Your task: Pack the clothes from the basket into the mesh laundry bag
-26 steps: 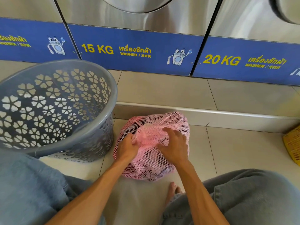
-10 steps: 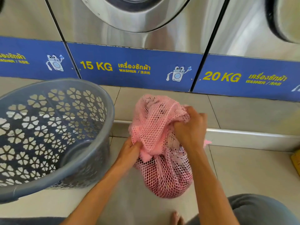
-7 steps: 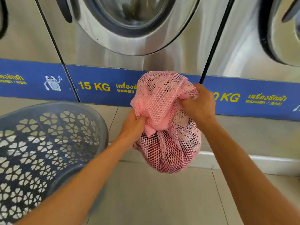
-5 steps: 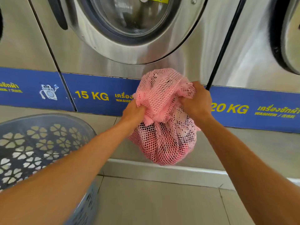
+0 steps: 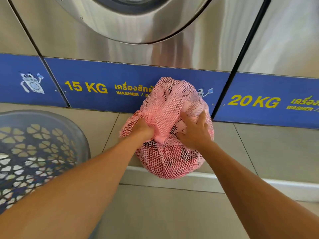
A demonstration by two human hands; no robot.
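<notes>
- Pink mesh laundry bag (image 5: pixel 170 152): bulging with clothes, held off the floor in front of the 15 KG washer (image 5: pixel 120 40).
- Left hand (image 5: pixel 142 129): fingers curled, gripping the gathered mesh at the neck.
- Right hand (image 5: pixel 194 132): fingers bent, clutching the bag's upper side.
- Grey basket (image 5: pixel 81 137): low left, apart from the bag; no clothes visible inside.
- Judgement: packing appears complete; the next move calls for closing the neck securely.
</notes>
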